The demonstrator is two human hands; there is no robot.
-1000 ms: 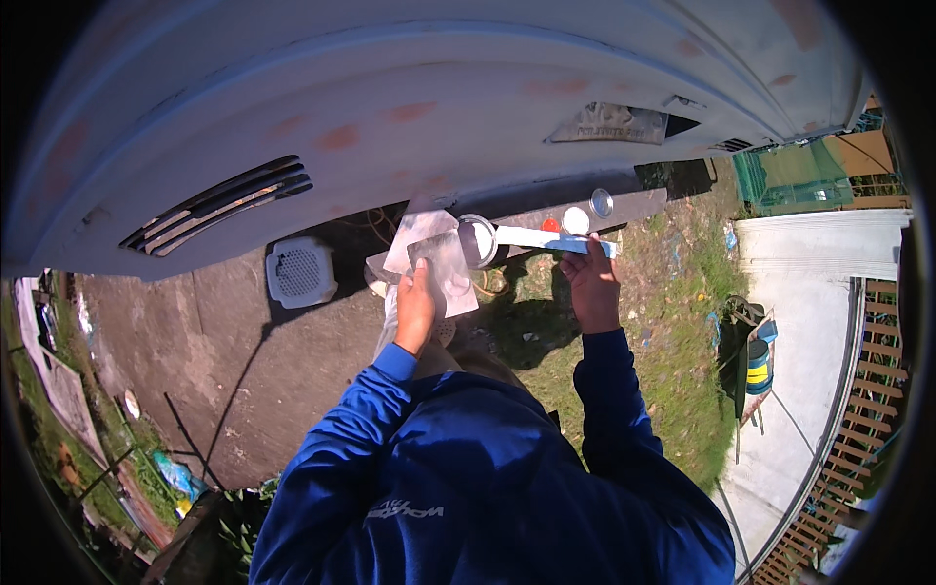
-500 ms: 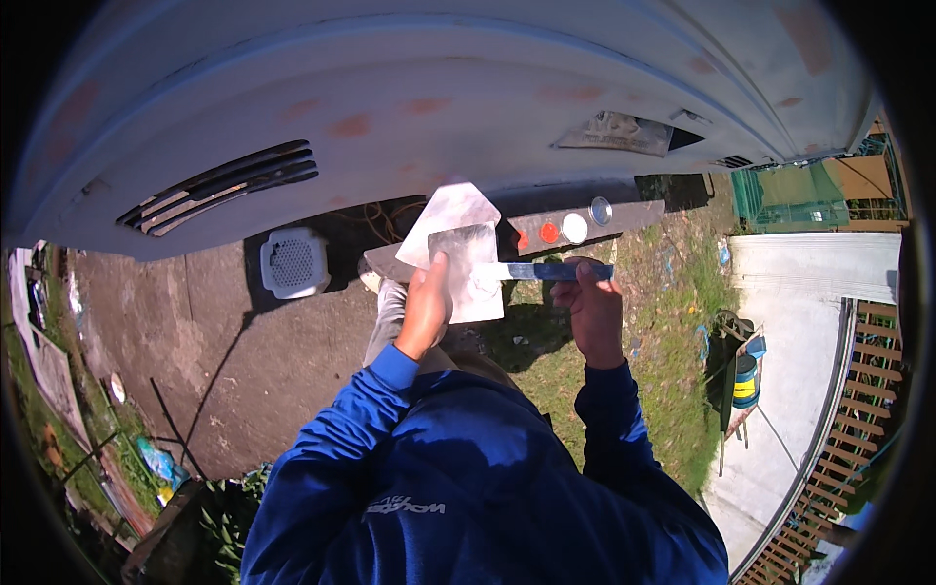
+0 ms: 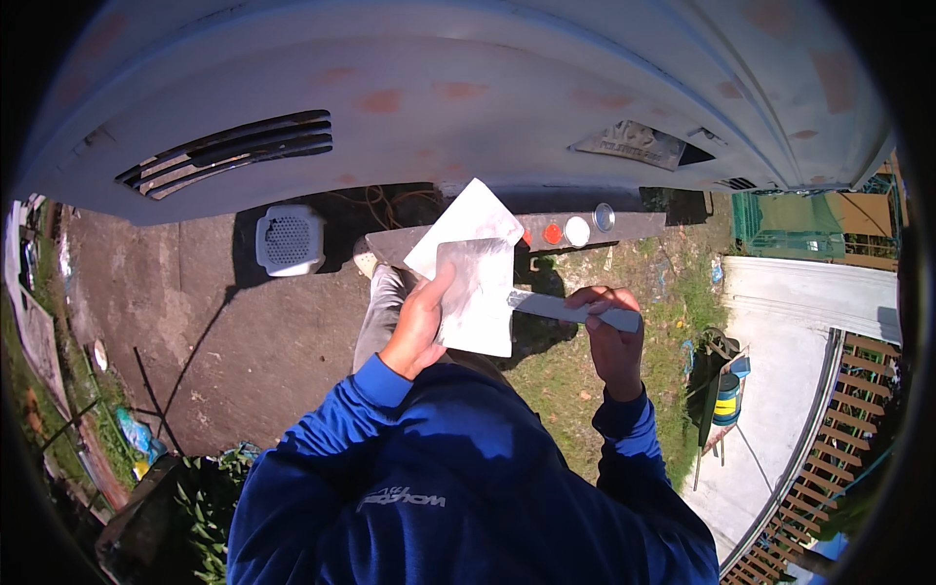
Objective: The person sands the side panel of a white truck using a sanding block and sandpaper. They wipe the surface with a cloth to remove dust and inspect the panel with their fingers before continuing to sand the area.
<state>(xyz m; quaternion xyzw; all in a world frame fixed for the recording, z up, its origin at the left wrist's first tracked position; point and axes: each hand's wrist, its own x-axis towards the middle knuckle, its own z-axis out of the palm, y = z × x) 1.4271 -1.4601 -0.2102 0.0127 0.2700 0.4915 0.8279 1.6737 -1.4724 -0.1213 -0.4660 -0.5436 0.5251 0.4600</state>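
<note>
the left hand (image 3: 417, 327) is clamping the pale flat sheets (image 3: 483, 292), thumb on top, likely keeping them level; the right hand (image 3: 614, 341) is pinching a flat grey spatula (image 3: 548, 307) far from its tip, likely leaving that end free beside the sheets' right edge.

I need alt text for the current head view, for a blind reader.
A person's left hand holds pale sheets and the right hand holds a flat strip, its end at the sheets' right edge. Ahead are a grey panel with reddish patches and a low plank bearing round red and white things.
</note>
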